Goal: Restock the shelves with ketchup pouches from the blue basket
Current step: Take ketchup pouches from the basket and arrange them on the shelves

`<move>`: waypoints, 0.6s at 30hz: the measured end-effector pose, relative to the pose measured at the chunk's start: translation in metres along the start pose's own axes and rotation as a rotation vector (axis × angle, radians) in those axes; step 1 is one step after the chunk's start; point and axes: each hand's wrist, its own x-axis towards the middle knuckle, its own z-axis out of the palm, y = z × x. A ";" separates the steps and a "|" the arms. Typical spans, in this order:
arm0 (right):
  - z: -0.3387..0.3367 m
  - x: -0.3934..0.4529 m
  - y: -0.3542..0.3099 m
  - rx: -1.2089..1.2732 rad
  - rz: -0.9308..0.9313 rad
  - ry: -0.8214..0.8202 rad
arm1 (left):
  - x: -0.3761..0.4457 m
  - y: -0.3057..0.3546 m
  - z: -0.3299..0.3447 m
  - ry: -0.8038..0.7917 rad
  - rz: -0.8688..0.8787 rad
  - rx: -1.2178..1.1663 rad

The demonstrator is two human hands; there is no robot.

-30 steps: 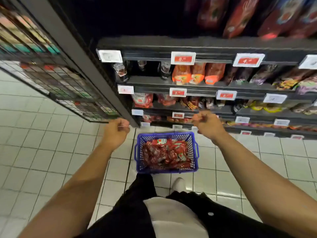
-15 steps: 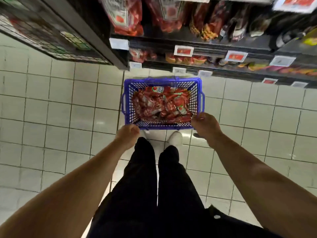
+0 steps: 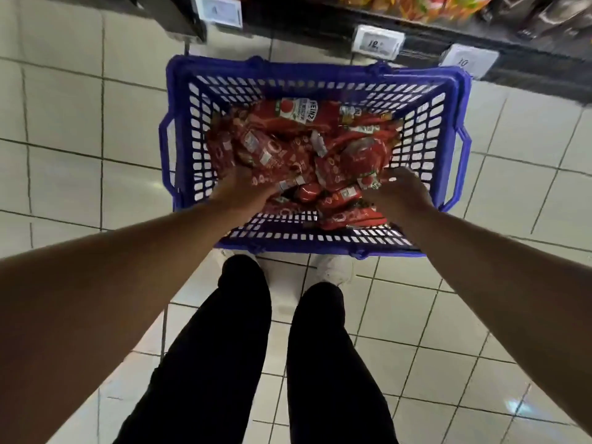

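Observation:
The blue basket (image 3: 179,136) stands on the tiled floor right in front of my feet. It is filled with several red ketchup pouches (image 3: 298,149), one with a Heinz label (image 3: 302,112) at the far side. Both my hands are inside the basket at its near end. My left hand (image 3: 245,192) digs into the pouches on the left, its fingers tucked under a red pouch (image 3: 269,163). My right hand (image 3: 402,190) curls its fingers over a pouch with a green mark (image 3: 368,182) on the right. The fingertips of both hands are hidden.
The lowest dark shelf (image 3: 426,30) runs along the top edge, with white price tags (image 3: 378,43) on its front and orange packets (image 3: 432,6) above. My black trouser legs (image 3: 243,331) and white shoes (image 3: 336,270) are just behind the basket. Pale floor tiles (image 3: 64,123) surround it.
I have bent down, so the basket looks much bigger and closer. Both hands went from hovering at the basket's near rim to reaching down into the pouches.

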 end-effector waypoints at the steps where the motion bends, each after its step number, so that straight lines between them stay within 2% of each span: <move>1: 0.008 0.016 -0.002 0.005 -0.038 0.045 | 0.020 -0.001 0.003 -0.003 0.015 0.002; 4: 0.029 0.053 -0.007 -0.114 -0.111 0.198 | 0.071 0.003 0.009 0.109 0.087 0.038; 6: 0.041 0.070 -0.006 -0.052 -0.096 0.220 | 0.099 0.008 0.010 0.244 0.134 -0.002; 10: 0.052 0.088 0.006 -0.004 -0.118 0.297 | 0.142 0.012 -0.001 0.353 -0.074 -0.103; 13: 0.050 0.093 0.013 -0.009 -0.138 0.262 | 0.157 0.019 0.000 0.393 -0.096 -0.140; 18: 0.038 0.091 0.009 -0.102 -0.233 0.239 | 0.154 0.037 0.013 0.433 -0.083 -0.455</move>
